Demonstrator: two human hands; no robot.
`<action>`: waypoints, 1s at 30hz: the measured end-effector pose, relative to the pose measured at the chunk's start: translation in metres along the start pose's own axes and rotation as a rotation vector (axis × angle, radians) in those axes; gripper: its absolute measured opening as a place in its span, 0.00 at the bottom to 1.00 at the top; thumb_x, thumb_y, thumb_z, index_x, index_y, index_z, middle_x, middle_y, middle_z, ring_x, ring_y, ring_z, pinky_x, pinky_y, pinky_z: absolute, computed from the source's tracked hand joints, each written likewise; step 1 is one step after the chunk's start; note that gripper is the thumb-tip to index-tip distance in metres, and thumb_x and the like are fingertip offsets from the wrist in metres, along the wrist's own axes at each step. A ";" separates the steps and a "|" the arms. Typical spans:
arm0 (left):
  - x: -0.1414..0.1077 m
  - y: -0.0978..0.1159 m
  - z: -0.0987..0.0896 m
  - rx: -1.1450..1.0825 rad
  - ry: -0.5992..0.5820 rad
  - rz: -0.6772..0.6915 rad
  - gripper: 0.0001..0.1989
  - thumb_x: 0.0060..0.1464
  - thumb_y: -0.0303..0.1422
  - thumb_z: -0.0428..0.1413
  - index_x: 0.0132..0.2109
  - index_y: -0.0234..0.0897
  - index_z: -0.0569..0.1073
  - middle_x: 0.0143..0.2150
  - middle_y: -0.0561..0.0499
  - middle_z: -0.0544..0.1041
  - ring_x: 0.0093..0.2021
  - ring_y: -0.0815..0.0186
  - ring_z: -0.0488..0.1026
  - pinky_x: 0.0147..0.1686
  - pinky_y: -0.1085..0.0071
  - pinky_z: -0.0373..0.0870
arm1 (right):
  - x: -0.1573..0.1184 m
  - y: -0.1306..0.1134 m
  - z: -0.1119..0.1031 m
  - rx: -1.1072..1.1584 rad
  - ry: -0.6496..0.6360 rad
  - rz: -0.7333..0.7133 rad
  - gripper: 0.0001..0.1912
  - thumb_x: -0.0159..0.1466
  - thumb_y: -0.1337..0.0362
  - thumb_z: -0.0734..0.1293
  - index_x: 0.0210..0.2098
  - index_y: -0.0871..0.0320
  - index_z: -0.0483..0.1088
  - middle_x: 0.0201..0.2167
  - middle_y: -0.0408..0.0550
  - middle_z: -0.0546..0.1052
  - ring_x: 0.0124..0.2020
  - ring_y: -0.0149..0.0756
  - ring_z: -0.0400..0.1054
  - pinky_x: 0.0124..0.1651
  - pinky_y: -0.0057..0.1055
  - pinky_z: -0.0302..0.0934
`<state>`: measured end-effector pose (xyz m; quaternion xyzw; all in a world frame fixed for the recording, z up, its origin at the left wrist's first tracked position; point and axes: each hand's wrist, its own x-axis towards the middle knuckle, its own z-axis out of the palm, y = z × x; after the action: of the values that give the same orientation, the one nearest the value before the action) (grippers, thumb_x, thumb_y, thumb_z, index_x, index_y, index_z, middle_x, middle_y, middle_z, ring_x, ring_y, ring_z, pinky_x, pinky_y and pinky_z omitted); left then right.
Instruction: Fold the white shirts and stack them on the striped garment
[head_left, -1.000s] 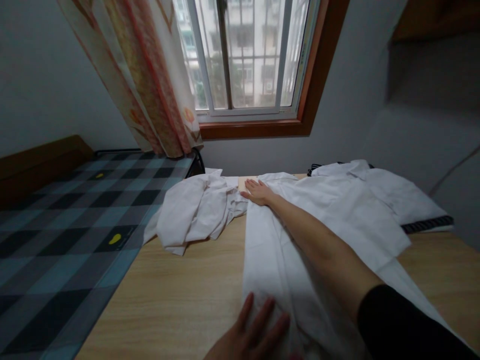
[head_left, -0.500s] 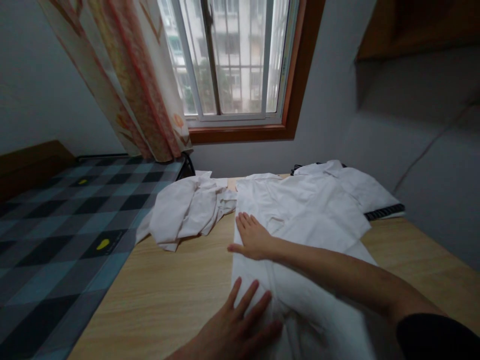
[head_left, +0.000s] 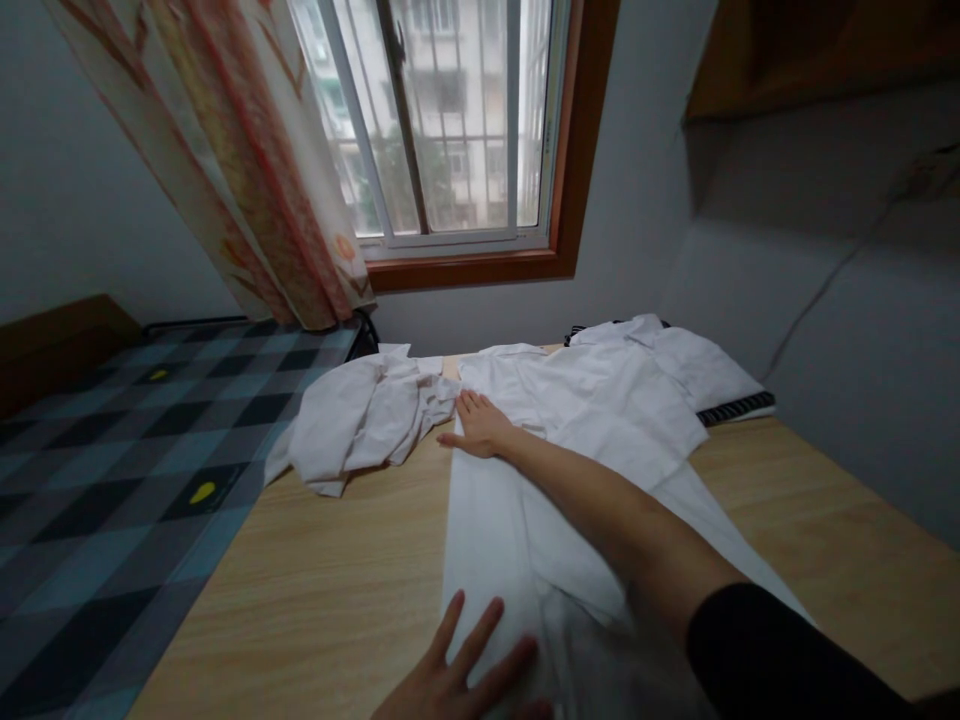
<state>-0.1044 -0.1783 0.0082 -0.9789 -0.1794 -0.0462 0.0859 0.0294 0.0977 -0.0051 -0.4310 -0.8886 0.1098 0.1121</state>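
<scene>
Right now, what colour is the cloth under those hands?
The cloth is plain white, best seen in the head view.

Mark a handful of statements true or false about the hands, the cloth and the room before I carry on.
1. The right hand lies palm down at the edge of the long white cloth. True.
2. The left hand is clenched into a fist. False: its fingers are spread.
3. The right hand is nearer the window than the left hand. True.
4. The checked bed cover is to the right of the table. False: it is to the left.
5. The right arm has a black sleeve. True.
6. The curtain hangs on the window's right side. False: it hangs on the left.
</scene>
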 end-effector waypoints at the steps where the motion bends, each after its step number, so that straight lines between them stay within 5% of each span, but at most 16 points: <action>1: 0.000 0.001 -0.002 -0.023 -0.004 0.015 0.26 0.61 0.40 0.54 0.65 0.60 0.59 0.66 0.55 0.63 0.63 0.50 0.63 0.63 0.45 0.54 | 0.004 0.002 -0.001 -0.003 -0.001 0.012 0.56 0.62 0.32 0.47 0.68 0.78 0.44 0.69 0.69 0.43 0.71 0.54 0.35 0.70 0.44 0.33; 5: 0.000 0.006 -0.010 -0.080 -0.046 0.016 0.24 0.63 0.40 0.51 0.64 0.61 0.60 0.65 0.58 0.64 0.63 0.52 0.63 0.64 0.49 0.54 | 0.006 -0.001 -0.006 0.020 0.060 0.012 0.48 0.66 0.38 0.49 0.67 0.76 0.49 0.68 0.69 0.49 0.70 0.52 0.41 0.69 0.44 0.36; 8: 0.004 0.009 -0.027 -0.140 -0.068 -0.015 0.24 0.63 0.42 0.51 0.65 0.61 0.58 0.65 0.58 0.65 0.63 0.54 0.63 0.64 0.51 0.54 | -0.022 -0.004 -0.014 0.168 0.092 -0.059 0.36 0.71 0.47 0.47 0.65 0.68 0.55 0.66 0.62 0.58 0.67 0.43 0.51 0.67 0.39 0.45; 15: 0.056 -0.022 -0.084 -0.518 -0.194 -0.077 0.26 0.60 0.50 0.50 0.62 0.48 0.65 0.56 0.49 0.75 0.54 0.57 0.71 0.55 0.60 0.65 | -0.190 0.038 -0.054 0.301 0.071 -0.125 0.31 0.70 0.49 0.52 0.67 0.58 0.52 0.67 0.53 0.57 0.68 0.39 0.51 0.68 0.41 0.48; 18: 0.107 -0.054 -0.083 -0.538 -0.172 -0.107 0.23 0.61 0.49 0.50 0.57 0.42 0.70 0.49 0.46 0.77 0.48 0.59 0.74 0.50 0.63 0.67 | -0.271 0.067 -0.072 0.202 0.095 0.067 0.32 0.67 0.49 0.58 0.66 0.56 0.56 0.66 0.54 0.59 0.66 0.44 0.53 0.66 0.44 0.50; 23: 0.225 -0.103 -0.055 -0.393 -0.016 -0.241 0.25 0.62 0.46 0.48 0.60 0.36 0.67 0.50 0.42 0.76 0.49 0.58 0.72 0.49 0.64 0.66 | -0.382 0.085 -0.078 0.091 0.262 0.543 0.29 0.63 0.51 0.62 0.60 0.58 0.65 0.57 0.59 0.70 0.58 0.49 0.65 0.60 0.48 0.59; 27: 0.326 -0.118 -0.033 -0.347 -0.004 -0.345 0.32 0.64 0.51 0.42 0.69 0.43 0.51 0.51 0.43 0.76 0.48 0.56 0.74 0.45 0.63 0.68 | -0.435 0.066 -0.066 0.184 0.282 0.739 0.27 0.63 0.48 0.61 0.57 0.54 0.68 0.55 0.56 0.73 0.54 0.51 0.70 0.55 0.49 0.65; 30: 0.383 -0.119 -0.021 -0.293 -0.096 -0.327 0.34 0.62 0.57 0.37 0.68 0.48 0.54 0.54 0.41 0.75 0.51 0.52 0.73 0.46 0.59 0.68 | -0.456 0.048 -0.052 0.224 0.273 0.795 0.27 0.61 0.46 0.62 0.57 0.48 0.68 0.56 0.53 0.73 0.55 0.53 0.69 0.56 0.50 0.64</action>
<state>0.2084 0.0588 0.0929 -0.9398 -0.3312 -0.0387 -0.0747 0.3555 -0.2285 -0.0176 -0.7352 -0.6133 0.1823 0.2237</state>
